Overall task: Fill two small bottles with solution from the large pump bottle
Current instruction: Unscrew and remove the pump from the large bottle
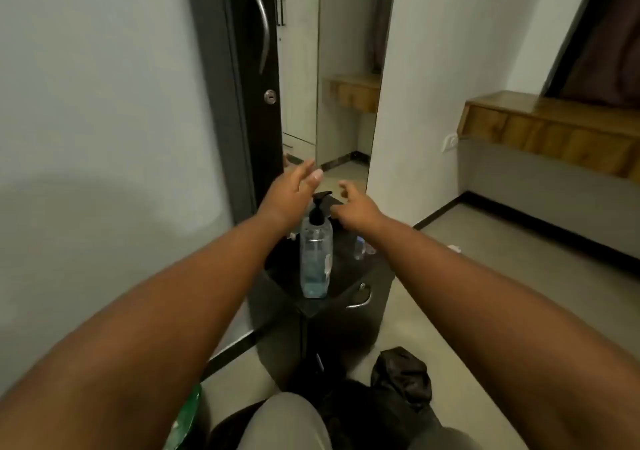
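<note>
The pump bottle point(316, 252) stands upright on the dark surface point(367, 273), at 6 o'clock from both grips: left hand point(291, 193) spread, right hand point(353, 207) loosely open, both empty, about equally near.

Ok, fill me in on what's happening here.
A person sits facing a small dark cabinet and reaches both arms out over it. A large pump bottle, partly filled with bluish liquid, stands upright on top. The left hand hovers open beside the pump head, and the right hand hovers loosely open on the other side; neither holds anything. A small clear bottle stands under the right hand. No filling is under way.
</note>
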